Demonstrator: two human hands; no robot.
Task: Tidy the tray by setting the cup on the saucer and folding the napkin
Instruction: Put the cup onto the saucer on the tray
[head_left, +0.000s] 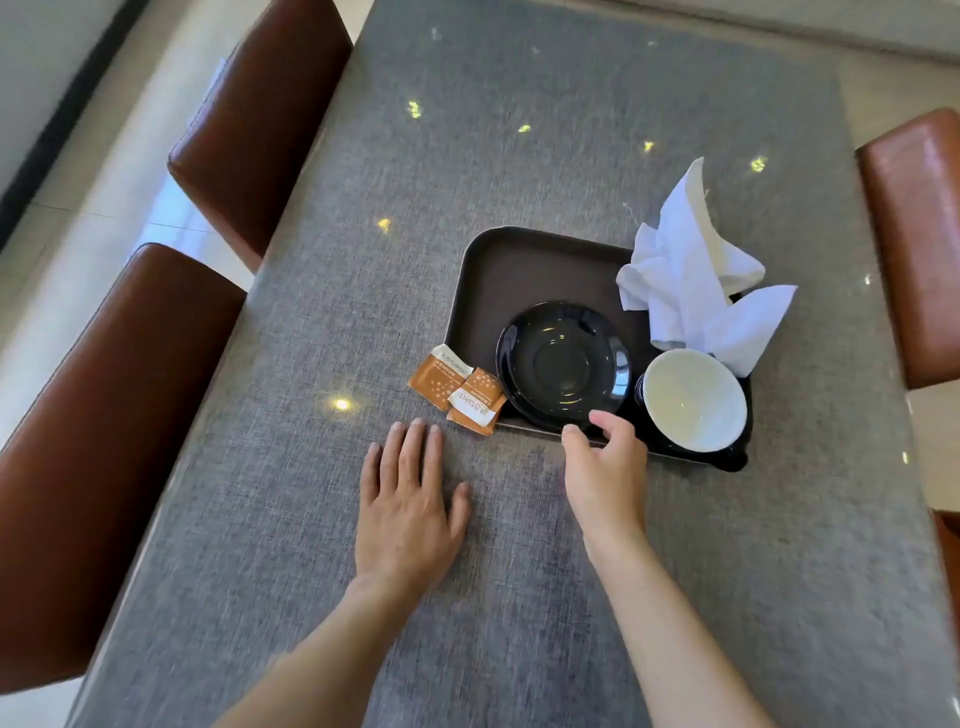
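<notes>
A dark brown tray (511, 270) lies on the grey table. On it a glossy black saucer (563, 358) sits at the near edge. Right of the saucer a cup (693, 397), black outside and white inside, lies tipped on its side with its mouth towards me. A crumpled white napkin (691, 275) is heaped at the tray's right side, partly over its rim. My right hand (605, 467) hovers at the tray's near edge by the saucer, fingers apart, holding nothing. Flat on the table to the left rests my left hand (408, 499).
Two orange sachets (457, 389) lie on the table against the tray's near left corner. Brown leather chairs stand along the left side (104, 441) and the right side (919, 234) of the grey table (519, 130).
</notes>
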